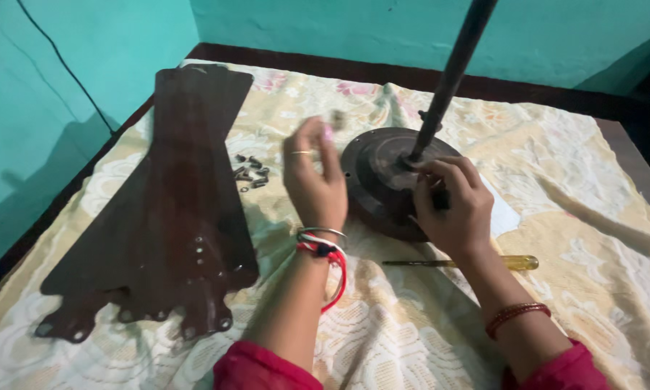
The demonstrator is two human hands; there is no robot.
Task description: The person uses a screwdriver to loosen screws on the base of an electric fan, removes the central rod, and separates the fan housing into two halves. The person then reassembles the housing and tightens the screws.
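Note:
A dark round ceiling fan motor point(377, 173) lies on a patterned cream cloth point(585, 217), its dark rod point(451, 72) rising toward the upper right. My right hand point(451, 206) rests on the motor near the rod's base, fingers curled on its top. My left hand point(314, 177) is raised just left of the motor, blurred, pinching a small metal piece point(336, 118) at its fingertips. Dark brown fan blades point(173, 209) lie stacked at the left.
Several small screws point(251, 173) lie loose between the blades and the motor. A screwdriver with a yellow handle point(476, 263) lies on the cloth below my right hand. Turquoise walls stand close behind and to the left.

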